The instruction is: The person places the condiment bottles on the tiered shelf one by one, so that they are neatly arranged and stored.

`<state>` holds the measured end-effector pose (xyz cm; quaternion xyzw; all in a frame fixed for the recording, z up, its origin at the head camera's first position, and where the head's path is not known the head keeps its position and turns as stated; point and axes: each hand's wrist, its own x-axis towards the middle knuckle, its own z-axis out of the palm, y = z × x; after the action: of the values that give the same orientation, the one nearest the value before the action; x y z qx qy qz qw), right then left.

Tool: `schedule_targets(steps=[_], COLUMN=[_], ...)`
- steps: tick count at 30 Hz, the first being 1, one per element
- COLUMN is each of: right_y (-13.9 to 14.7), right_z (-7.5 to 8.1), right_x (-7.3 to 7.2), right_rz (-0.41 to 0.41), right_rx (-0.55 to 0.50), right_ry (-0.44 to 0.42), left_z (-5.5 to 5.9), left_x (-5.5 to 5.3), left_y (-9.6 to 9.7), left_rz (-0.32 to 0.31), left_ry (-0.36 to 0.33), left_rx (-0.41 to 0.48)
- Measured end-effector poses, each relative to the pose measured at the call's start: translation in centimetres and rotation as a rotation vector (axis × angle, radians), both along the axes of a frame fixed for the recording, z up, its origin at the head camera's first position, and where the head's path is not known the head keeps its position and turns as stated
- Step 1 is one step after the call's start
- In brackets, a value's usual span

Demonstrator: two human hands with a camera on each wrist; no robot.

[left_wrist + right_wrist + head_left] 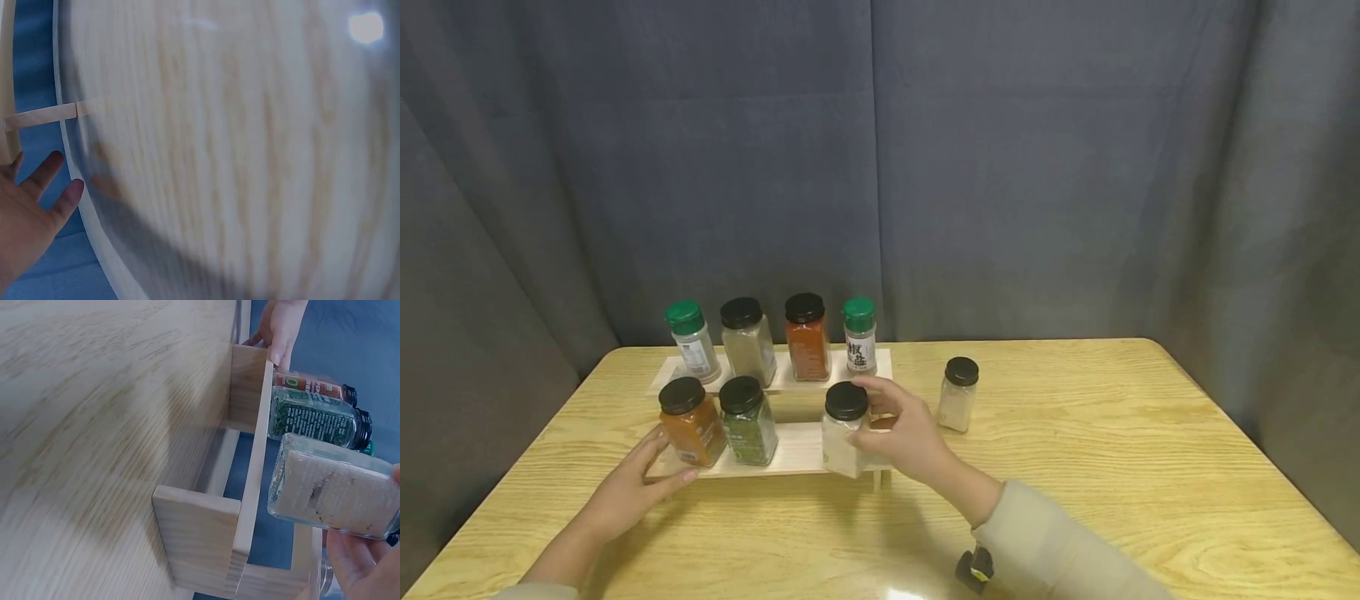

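My right hand (913,437) grips a square glass jar of pale powder (838,446) with a black lid, fingers and thumb on its sides. The jar is slightly tilted at the right part of the lower shelf of a two-tier wooden rack (797,450). In the right wrist view, the powder jar (334,490) is over the shelf's front board. My left hand (625,496) touches the rack's left end, its fingers extended and spread in the left wrist view. Next to it stands an orange-brown spice jar (696,433), then a green herb jar (750,433).
On the upper shelf stand two green-capped shakers (696,354), a greyish spice jar (750,350) and a red spice jar (808,346). Another black-lidded pale jar (957,404) is on the table right of the rack. A dark curtain (1037,183) hangs behind the table.
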<state>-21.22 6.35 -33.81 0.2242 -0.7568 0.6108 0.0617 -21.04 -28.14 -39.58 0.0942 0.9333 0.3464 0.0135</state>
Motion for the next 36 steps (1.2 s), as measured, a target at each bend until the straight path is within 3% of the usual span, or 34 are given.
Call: schedule_targets(steps=[4, 12, 17, 29, 36], right_y=[-0.6, -1.6, -2.1, -2.5, -2.8], right_z=[-0.4, 1.4, 1.6, 1.8, 1.8], right_x=[-0.6, 0.7, 0.8, 0.6, -0.1], right_rz=[0.016, 0.048, 0.07, 0.075, 0.117], right_rx=[-0.006, -0.019, -0.014, 0.027, 0.037], right_ry=[0.007, 0.019, 0.025, 0.044, 0.036], left_z=[-0.1, 0.1, 0.0, -0.1, 0.0], left_x=[-0.1, 0.0, -0.1, 0.0, 0.1], left_y=[0.0, 0.0, 0.0, 0.1, 0.1], left_rz=[-0.001, -0.002, -0.005, 0.001, -0.006], left_ry=[0.012, 0.014, 0.021, -0.004, -0.006], left_rx=[0.001, -0.005, 0.0, 0.007, 0.006])
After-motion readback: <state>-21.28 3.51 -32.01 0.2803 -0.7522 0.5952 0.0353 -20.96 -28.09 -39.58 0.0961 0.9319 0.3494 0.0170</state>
